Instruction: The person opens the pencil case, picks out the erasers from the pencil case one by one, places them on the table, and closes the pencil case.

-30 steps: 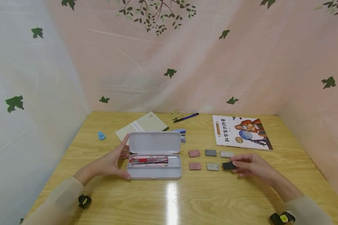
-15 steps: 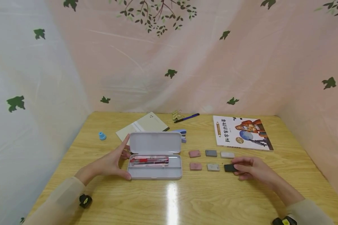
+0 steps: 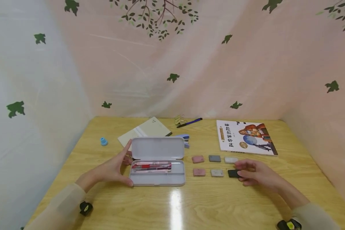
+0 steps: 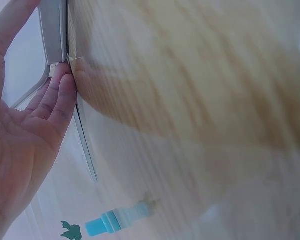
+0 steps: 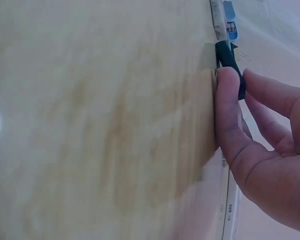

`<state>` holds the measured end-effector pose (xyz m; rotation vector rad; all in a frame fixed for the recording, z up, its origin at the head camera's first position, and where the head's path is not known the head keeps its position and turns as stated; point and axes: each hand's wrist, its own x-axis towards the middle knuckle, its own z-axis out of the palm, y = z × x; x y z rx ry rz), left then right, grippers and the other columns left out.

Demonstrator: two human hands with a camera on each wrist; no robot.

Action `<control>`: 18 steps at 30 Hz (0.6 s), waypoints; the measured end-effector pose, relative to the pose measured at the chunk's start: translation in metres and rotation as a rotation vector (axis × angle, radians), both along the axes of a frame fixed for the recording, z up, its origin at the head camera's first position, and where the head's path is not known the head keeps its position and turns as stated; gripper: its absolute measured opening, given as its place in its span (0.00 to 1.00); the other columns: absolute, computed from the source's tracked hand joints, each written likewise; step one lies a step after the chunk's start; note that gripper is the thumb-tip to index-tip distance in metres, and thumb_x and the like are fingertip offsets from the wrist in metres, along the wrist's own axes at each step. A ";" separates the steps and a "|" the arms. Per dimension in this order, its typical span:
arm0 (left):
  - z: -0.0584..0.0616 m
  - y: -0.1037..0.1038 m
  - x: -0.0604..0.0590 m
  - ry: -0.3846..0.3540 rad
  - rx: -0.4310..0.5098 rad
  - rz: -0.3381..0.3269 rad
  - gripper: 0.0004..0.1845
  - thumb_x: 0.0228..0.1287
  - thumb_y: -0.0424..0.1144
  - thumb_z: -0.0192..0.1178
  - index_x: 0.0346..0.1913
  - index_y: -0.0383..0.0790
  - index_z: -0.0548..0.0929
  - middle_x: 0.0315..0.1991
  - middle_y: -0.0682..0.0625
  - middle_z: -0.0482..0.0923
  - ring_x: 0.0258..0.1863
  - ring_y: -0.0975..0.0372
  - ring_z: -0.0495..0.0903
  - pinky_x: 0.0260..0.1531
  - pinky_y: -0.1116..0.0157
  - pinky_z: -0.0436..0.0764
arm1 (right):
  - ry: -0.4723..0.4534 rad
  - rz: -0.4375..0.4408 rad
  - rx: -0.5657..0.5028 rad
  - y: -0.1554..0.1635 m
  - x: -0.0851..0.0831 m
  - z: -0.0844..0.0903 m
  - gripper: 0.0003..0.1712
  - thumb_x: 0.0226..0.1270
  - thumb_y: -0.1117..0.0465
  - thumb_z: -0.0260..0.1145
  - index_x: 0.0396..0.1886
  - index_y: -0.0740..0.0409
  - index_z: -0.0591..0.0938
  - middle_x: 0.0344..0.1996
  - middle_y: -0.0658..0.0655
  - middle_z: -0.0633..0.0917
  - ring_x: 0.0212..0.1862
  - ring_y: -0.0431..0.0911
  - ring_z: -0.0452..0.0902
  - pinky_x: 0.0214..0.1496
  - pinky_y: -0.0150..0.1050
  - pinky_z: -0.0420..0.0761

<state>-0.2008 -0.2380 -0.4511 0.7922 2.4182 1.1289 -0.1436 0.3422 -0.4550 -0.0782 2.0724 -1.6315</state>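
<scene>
An open white pencil case (image 3: 176, 179) stands left of the table's middle, with several pens (image 3: 151, 165) in its back compartment. My left hand (image 3: 112, 169) holds its left end, thumb at the front corner and fingers at the back by the hinge. My right hand (image 3: 258, 174) pinches a black eraser (image 3: 233, 173) between thumb and fingers. In the right wrist view the black eraser (image 5: 229, 62) looks tilted, its far end away from the fingers. Left of it lie a light grey eraser (image 3: 217, 173) and a pink eraser (image 3: 199, 172).
Behind these lie a pink (image 3: 198, 159), a dark grey (image 3: 214, 158) and a white eraser (image 3: 231, 160). Further back are a book (image 3: 247, 137), a blue pen (image 3: 189, 122), a gold clip (image 3: 179, 120), a notebook (image 3: 153, 127) and a lilac object (image 3: 186, 142). A blue cap-like piece (image 3: 103, 141) sits left.
The black eraser, tilted a second ago, now lies more level and slightly further right in line with its row. My left hand has kept its place on the pencil case.
</scene>
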 end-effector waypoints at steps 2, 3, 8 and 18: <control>0.000 -0.001 0.000 0.006 0.008 -0.006 0.78 0.46 0.49 0.83 0.80 0.52 0.24 0.67 0.40 0.64 0.60 0.54 0.75 0.65 0.54 0.73 | 0.020 0.023 0.027 -0.001 -0.002 0.002 0.30 0.74 0.62 0.66 0.67 0.75 0.69 0.62 0.70 0.75 0.45 0.51 0.83 0.45 0.47 0.88; 0.000 -0.001 0.000 0.009 0.011 -0.009 0.78 0.46 0.49 0.83 0.80 0.52 0.24 0.67 0.40 0.63 0.60 0.54 0.75 0.65 0.54 0.73 | 0.035 0.030 0.047 -0.002 -0.003 0.004 0.30 0.73 0.62 0.67 0.67 0.74 0.70 0.62 0.71 0.75 0.44 0.51 0.83 0.43 0.47 0.88; 0.000 -0.001 0.000 0.017 0.013 -0.008 0.78 0.47 0.49 0.82 0.80 0.51 0.24 0.67 0.40 0.64 0.60 0.54 0.75 0.65 0.54 0.74 | 0.076 0.048 0.134 -0.005 -0.006 0.009 0.29 0.72 0.61 0.68 0.67 0.68 0.73 0.59 0.68 0.75 0.44 0.51 0.80 0.39 0.45 0.88; 0.000 -0.002 0.002 0.022 0.016 -0.011 0.77 0.48 0.48 0.82 0.80 0.51 0.25 0.67 0.39 0.64 0.59 0.54 0.75 0.64 0.57 0.75 | 0.179 0.081 0.246 -0.004 -0.004 0.014 0.28 0.71 0.61 0.70 0.65 0.66 0.74 0.57 0.68 0.75 0.39 0.52 0.79 0.34 0.42 0.86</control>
